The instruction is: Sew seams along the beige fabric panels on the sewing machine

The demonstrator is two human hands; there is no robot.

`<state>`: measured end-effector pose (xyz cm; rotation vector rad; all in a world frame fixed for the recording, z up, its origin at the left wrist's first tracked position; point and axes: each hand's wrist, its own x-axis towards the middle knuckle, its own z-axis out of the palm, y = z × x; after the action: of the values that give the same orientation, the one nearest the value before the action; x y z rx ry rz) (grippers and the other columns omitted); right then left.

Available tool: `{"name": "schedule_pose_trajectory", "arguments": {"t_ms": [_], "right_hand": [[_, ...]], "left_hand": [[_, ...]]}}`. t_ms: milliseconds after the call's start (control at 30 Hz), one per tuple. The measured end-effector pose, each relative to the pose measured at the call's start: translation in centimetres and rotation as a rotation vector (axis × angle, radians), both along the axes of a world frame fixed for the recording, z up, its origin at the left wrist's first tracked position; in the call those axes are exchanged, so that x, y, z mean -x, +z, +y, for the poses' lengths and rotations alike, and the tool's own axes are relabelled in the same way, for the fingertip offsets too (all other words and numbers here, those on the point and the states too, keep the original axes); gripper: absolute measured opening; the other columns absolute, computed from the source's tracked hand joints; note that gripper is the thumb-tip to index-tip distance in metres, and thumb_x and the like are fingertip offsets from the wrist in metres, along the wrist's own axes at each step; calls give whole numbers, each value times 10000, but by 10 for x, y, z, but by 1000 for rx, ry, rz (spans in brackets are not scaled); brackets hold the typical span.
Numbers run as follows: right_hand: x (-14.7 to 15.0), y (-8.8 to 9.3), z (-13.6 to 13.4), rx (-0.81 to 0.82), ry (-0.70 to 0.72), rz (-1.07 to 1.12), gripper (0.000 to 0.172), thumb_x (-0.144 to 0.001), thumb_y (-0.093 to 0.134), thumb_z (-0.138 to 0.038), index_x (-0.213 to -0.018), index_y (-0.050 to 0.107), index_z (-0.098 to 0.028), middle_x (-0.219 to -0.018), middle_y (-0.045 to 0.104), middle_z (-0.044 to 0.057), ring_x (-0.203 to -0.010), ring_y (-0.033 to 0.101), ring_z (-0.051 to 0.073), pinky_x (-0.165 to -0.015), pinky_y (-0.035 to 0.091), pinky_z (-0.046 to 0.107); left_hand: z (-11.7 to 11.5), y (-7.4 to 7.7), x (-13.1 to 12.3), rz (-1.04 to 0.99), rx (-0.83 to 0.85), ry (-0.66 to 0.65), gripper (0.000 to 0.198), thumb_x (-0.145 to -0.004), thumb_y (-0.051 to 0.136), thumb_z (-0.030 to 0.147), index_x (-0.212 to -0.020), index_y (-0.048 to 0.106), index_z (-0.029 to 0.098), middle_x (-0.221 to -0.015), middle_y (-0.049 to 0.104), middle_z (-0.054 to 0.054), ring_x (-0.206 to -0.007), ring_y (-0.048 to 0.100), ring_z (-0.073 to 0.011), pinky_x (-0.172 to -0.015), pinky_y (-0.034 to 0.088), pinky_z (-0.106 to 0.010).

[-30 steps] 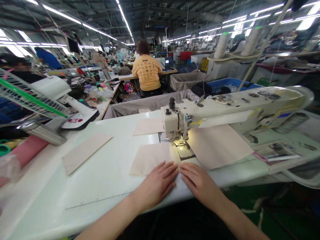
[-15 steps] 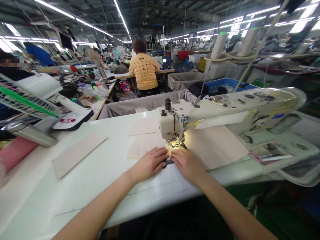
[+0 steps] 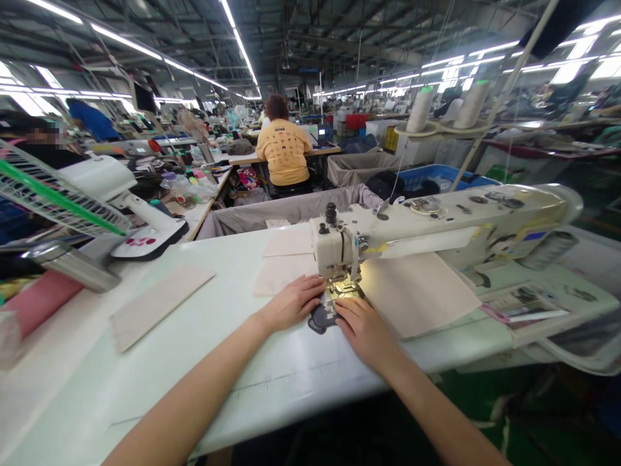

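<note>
A lit cream sewing machine [image 3: 337,249] stands on the pale green table. Before its presser foot lies a small dark flat piece with light marks [image 3: 323,317]; whether it is cloth or part of the machine I cannot tell. My left hand [image 3: 292,303] rests flat at its left side, fingers stretched towards the needle area. My right hand [image 3: 366,330] lies at its right, fingertips flat on its edge. A large beige fabric panel [image 3: 422,294] spreads under the machine arm. Two beige fabric pieces [image 3: 279,275] lie left of the machine head, partly hidden by my left hand.
A folded beige fabric strip [image 3: 162,307] lies on the left of the table. Beyond it are a steel flask [image 3: 80,265] and a white fan [image 3: 150,226]. Thread cones [image 3: 420,110] stand behind the machine. A person in a yellow shirt [image 3: 284,152] sits ahead.
My hands have moved slightly apart, uncovering more of the dark piece. The right hand sits a little lower. The whole view has shifted slightly.
</note>
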<state>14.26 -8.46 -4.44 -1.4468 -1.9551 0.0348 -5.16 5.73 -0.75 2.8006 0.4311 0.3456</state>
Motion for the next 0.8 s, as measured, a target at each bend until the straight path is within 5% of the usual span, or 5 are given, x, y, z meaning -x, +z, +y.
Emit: {"name": "schedule_pose_trajectory", "arguments": {"t_ms": [133, 367, 667, 800], "right_hand": [[0, 2, 1, -6, -4, 3, 259, -947, 542, -139, -1165, 678, -175, -1157, 703, 111, -1097, 631, 263, -989, 545, 478], [5, 0, -15, -25, -78, 35, 236, -981, 503, -197, -1125, 690, -179, -1127, 711, 117, -1054, 658, 258, -952, 564, 464], [8, -13, -27, -90, -95, 45, 220, -981, 512, -222, -1099, 693, -177, -1133, 709, 126, -1074, 653, 282, -953, 563, 501], [8, -13, -26, -97, -74, 57, 219, -974, 520, -222, -1101, 695, -183, -1139, 708, 125, -1072, 654, 282, -947, 571, 504]], "left_hand": [[-4, -4, -2, 39, -21, 57, 395, -1041, 403, 280, -1413, 517, 209, -1471, 524, -122, -1400, 445, -250, -1183, 341, -497], [-12, -10, 0, 137, -108, 371, 527, -1002, 515, 386, -1447, 428, 118, -1547, 407, -209, -1448, 374, -333, -1172, 334, -540], [-38, 14, 23, 150, -120, 461, 214, -826, 596, 101, -1018, 633, 191, -1051, 686, -107, -1054, 647, -295, -872, 567, -423], [-32, 34, 37, -112, -87, 667, 289, -966, 375, 148, -1187, 556, 187, -1072, 679, -94, -1011, 662, -244, -907, 558, -407]]}}
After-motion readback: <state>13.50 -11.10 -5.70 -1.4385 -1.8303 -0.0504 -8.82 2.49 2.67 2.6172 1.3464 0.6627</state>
